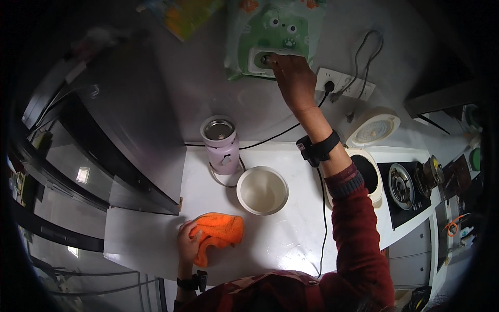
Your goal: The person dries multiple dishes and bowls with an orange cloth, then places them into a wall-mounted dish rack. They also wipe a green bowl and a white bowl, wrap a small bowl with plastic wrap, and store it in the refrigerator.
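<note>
My left hand is closed on the left side of an orange cloth, which lies bunched on the white countertop. High up, my right hand reaches to the opening of a green wet-wipes pack on the wall, its fingertips at the white-rimmed slot; whether they pinch anything cannot be seen. Between the hands stands a round, cream-coloured bowl or pot. Behind it is a pink appliance with a metal-lined top.
An open rice cooker and a gas stove stand at right. A black cable crosses the counter beneath my right arm. The wall bears a power socket strip with plugs. A refrigerator borders the left side. Water drops lie near the front edge.
</note>
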`<act>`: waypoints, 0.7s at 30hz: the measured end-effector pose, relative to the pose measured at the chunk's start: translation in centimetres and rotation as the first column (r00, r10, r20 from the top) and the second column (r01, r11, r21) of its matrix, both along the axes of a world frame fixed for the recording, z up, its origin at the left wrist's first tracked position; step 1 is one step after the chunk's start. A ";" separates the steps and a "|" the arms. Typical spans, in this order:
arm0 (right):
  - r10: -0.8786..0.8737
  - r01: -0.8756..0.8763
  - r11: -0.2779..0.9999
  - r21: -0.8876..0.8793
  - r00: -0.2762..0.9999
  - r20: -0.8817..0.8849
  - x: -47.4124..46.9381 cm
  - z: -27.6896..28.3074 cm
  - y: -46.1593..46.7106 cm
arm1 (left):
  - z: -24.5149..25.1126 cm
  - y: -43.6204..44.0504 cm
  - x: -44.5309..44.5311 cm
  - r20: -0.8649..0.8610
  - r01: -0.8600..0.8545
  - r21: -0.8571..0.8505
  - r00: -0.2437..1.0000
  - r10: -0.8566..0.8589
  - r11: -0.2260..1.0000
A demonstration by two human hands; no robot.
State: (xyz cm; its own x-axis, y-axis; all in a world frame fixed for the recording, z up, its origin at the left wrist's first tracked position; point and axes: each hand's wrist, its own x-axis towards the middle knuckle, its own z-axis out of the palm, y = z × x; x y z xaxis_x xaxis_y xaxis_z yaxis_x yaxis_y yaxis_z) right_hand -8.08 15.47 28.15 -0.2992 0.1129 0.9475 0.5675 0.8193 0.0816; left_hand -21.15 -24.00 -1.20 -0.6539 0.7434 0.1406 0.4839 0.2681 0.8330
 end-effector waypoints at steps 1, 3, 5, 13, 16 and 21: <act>-0.034 0.033 0.999 0.041 0.999 0.022 -0.2 0.0 0.2 | 0.3 0.7 0.5 0.086 0.008 0.019 0.996 -0.009 1.000; -0.079 0.077 0.990 0.121 0.997 0.012 -0.7 0.0 0.6 | 1.0 1.9 1.4 0.099 0.036 0.015 0.994 -0.037 0.999; -0.110 0.117 0.978 0.174 0.993 -0.050 -1.3 0.0 1.0 | 1.8 2.8 2.0 0.130 0.056 0.012 0.990 -0.057 0.998; -0.166 0.168 0.986 0.018 0.982 -0.086 -1.9 -1.5 0.8 | 2.8 4.1 2.2 0.052 0.124 0.027 0.991 -0.125 0.992; -0.293 0.287 0.949 -0.131 0.956 -0.027 -2.4 -2.2 0.9 | 2.2 4.0 2.3 0.173 0.109 0.015 0.979 -0.110 0.994; -0.068 0.001 0.989 -0.147 0.891 -0.449 -5.1 -2.5 2.2 | 1.5 3.4 2.4 0.106 0.182 0.004 0.978 -0.181 0.983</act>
State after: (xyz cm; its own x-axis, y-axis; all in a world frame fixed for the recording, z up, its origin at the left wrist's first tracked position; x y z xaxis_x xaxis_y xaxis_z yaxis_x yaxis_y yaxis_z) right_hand -13.18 17.65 25.61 0.1634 0.2553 0.9529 0.5437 0.7827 -0.3030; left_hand -18.76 -20.57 0.29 -0.5190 0.8516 0.0732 0.4341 0.1889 0.8808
